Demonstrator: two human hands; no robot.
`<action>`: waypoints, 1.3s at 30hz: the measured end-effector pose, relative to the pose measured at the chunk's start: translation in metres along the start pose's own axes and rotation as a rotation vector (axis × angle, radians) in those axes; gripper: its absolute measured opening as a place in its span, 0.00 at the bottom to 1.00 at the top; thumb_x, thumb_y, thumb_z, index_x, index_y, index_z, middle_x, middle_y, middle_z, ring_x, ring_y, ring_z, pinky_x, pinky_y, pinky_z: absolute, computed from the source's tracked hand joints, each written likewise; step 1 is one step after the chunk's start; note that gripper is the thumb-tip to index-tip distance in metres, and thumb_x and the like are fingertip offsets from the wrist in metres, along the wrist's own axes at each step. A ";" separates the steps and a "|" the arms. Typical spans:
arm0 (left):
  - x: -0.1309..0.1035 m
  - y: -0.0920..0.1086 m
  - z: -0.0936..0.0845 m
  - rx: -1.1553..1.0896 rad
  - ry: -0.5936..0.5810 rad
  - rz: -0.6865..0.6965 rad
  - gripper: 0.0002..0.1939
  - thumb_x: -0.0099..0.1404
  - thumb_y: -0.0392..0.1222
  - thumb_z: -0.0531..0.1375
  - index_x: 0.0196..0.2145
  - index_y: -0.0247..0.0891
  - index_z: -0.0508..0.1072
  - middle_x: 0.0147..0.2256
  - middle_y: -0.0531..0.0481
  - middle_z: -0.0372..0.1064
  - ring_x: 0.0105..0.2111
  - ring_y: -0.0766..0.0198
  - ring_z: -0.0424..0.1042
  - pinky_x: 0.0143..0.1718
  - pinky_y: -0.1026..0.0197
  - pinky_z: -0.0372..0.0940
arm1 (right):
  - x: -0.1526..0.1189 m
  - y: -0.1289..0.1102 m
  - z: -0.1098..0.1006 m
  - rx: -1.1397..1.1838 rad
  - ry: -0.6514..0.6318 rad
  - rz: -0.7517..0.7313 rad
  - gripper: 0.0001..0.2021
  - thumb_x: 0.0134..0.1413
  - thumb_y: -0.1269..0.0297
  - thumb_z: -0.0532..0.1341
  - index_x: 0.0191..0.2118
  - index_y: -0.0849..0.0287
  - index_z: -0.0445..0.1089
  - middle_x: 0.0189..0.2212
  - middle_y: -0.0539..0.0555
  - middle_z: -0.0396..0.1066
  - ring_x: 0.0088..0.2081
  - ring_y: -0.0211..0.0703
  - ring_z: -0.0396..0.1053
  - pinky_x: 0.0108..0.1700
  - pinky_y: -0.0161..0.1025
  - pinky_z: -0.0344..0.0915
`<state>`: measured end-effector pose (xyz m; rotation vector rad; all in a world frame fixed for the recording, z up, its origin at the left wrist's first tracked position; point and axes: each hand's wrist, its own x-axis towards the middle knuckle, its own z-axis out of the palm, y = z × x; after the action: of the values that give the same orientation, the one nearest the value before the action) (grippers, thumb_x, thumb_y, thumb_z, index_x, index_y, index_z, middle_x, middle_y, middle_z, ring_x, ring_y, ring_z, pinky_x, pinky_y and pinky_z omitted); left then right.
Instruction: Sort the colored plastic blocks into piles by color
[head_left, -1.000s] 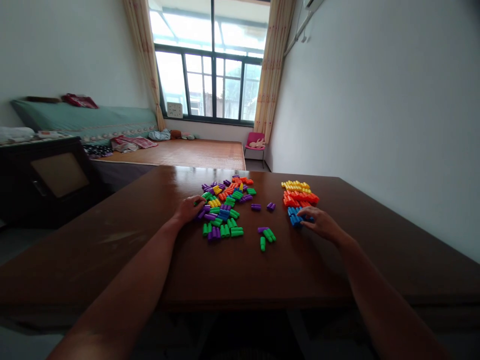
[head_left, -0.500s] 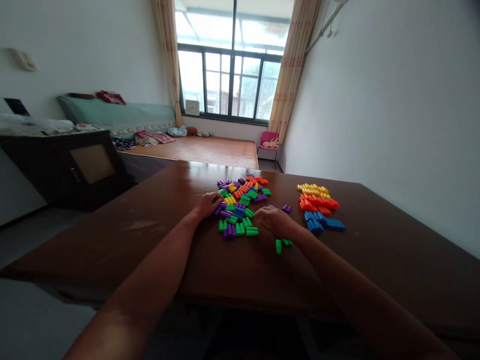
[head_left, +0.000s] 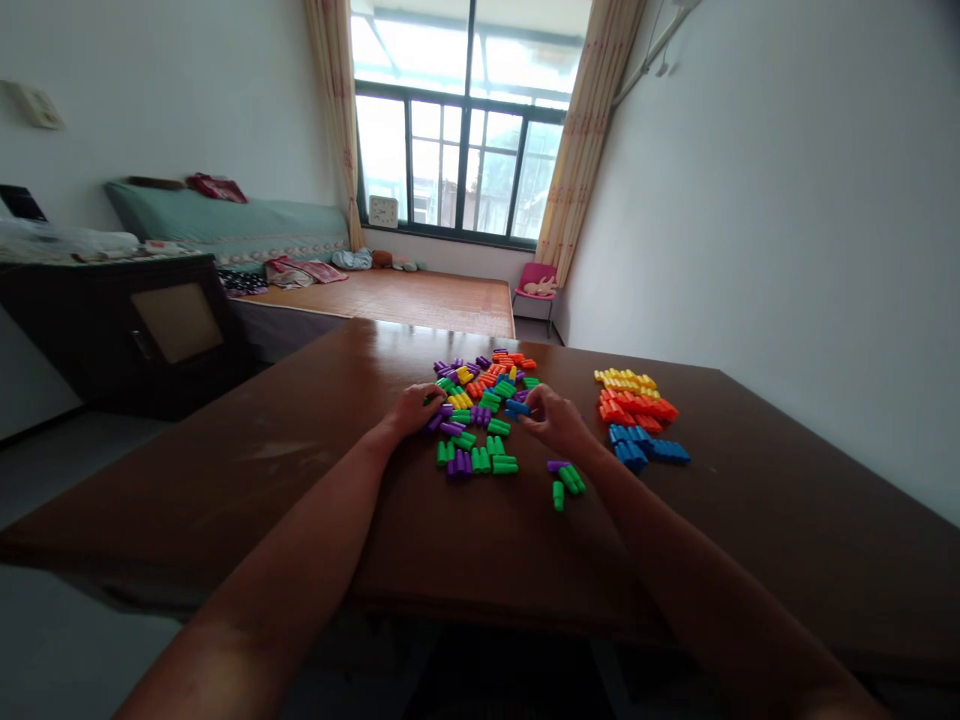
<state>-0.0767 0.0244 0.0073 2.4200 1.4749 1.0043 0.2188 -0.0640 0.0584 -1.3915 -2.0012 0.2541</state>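
Note:
My right hand [head_left: 559,422] pinches a blue plastic block [head_left: 517,409] just above the right side of a mixed pile. The block looks like short joined tubes. At the pile's left edge rests my left hand [head_left: 417,410], its fingers curled in beside some green and yellow blocks [head_left: 459,400]; what they hold, if anything, is hidden. Green blocks [head_left: 481,460], purple blocks [head_left: 459,463] and orange blocks [head_left: 491,377] make up much of the pile. Under my right wrist lie a few loose green pieces [head_left: 571,480] and a purple piece [head_left: 556,466].
Right of the pile, sorted groups stand in rows: yellow blocks [head_left: 626,381], orange-red blocks [head_left: 637,406] and blue blocks [head_left: 646,445]. Everything lies on a brown table [head_left: 300,480]. Beyond are a bed [head_left: 420,295], a pink chair [head_left: 537,279] and a dark cabinet [head_left: 112,320].
My right hand has lifted a blue block out of the middle of the pile and moved slightly away from me. A purple piece near the loose green ones has come into view. My left hand stays put.

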 end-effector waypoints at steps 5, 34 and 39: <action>0.001 -0.001 0.000 -0.003 -0.007 0.010 0.14 0.62 0.47 0.54 0.36 0.40 0.76 0.37 0.49 0.77 0.38 0.59 0.74 0.41 0.61 0.66 | -0.061 0.058 -0.085 -0.331 0.129 0.119 0.10 0.48 0.61 0.61 0.37 0.54 0.64 0.29 0.51 0.72 0.30 0.42 0.70 0.30 0.35 0.59; -0.002 0.014 -0.003 0.020 -0.056 0.001 0.20 0.66 0.52 0.50 0.39 0.39 0.77 0.39 0.47 0.76 0.41 0.57 0.72 0.45 0.58 0.65 | -0.069 0.050 -0.082 -0.307 -0.147 -0.009 0.12 0.57 0.57 0.55 0.41 0.56 0.71 0.40 0.55 0.73 0.38 0.43 0.71 0.43 0.41 0.67; -0.002 0.016 -0.003 0.033 -0.080 0.052 0.23 0.68 0.52 0.47 0.40 0.38 0.77 0.40 0.45 0.75 0.42 0.57 0.71 0.47 0.57 0.64 | -0.060 0.004 -0.032 -0.374 -0.387 -0.100 0.25 0.54 0.46 0.59 0.55 0.52 0.67 0.56 0.58 0.65 0.57 0.55 0.60 0.52 0.51 0.63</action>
<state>-0.0675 0.0141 0.0152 2.5029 1.4202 0.8883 0.2537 -0.1224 0.0560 -1.5512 -2.5310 0.1115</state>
